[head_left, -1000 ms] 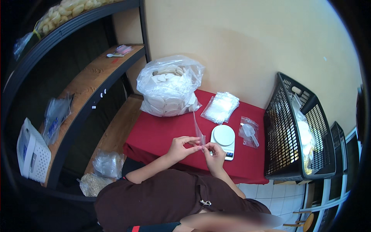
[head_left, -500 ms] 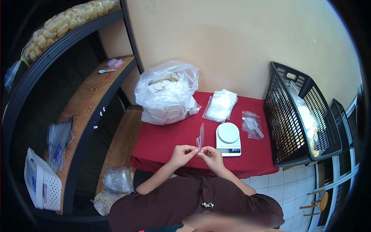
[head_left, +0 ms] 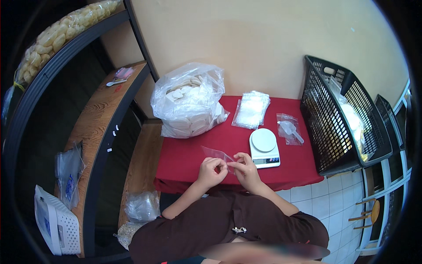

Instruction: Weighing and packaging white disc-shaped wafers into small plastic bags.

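Fingers of the left hand (head_left: 212,171) and right hand (head_left: 248,171) pinch a bag (head_left: 214,153) over the front edge of the desk (head_left: 176,163); being thin, it is best held lightly. Near, the scale (head_left: 264,149) may hinder the right hand; a sack (head_left: 189,105) occupies the back left corner, a crate (head_left: 329,134) the right edge.

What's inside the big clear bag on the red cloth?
The clear bag holds many flat, whitish pieces, visible near its top and through its side. Those deeper down are covered.
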`<state>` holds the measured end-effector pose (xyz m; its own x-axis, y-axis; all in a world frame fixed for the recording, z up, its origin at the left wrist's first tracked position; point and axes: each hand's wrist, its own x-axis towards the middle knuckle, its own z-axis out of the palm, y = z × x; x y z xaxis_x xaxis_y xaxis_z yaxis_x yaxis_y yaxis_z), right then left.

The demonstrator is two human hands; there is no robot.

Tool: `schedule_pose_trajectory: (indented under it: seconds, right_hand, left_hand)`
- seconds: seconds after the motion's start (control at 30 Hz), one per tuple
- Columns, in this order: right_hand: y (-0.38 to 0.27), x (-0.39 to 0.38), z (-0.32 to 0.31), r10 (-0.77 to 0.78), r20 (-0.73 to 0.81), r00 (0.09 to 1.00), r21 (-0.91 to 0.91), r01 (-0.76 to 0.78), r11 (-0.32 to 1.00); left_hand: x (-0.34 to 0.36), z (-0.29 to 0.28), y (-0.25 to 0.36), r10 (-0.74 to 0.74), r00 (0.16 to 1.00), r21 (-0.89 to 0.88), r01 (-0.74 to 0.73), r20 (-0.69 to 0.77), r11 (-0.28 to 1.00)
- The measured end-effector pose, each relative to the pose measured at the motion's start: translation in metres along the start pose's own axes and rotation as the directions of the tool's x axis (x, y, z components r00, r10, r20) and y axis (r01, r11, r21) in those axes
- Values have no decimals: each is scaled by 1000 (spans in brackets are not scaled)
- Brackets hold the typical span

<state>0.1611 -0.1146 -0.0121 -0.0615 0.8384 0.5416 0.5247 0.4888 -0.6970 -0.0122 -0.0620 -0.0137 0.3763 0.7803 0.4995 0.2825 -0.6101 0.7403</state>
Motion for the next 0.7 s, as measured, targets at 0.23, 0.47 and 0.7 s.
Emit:
schedule_pose_trajectory:
  seconds: [0.23,0.47,0.7]
  right_hand:
    - [-3,-1,3,109,-118,987,75,-101,992]
    - [-16,-5,-11,142,73,987,73,-147,986]
    - [-7,0,-5,199,62,978,34,-202,979]
  left_hand:
    - [8,-4,13,290,950,223,-309,113,925]
    - [22,-10,4,347,880,325,-448,325,833]
    - [19,-9,0,329,882,344,-441,338,829]
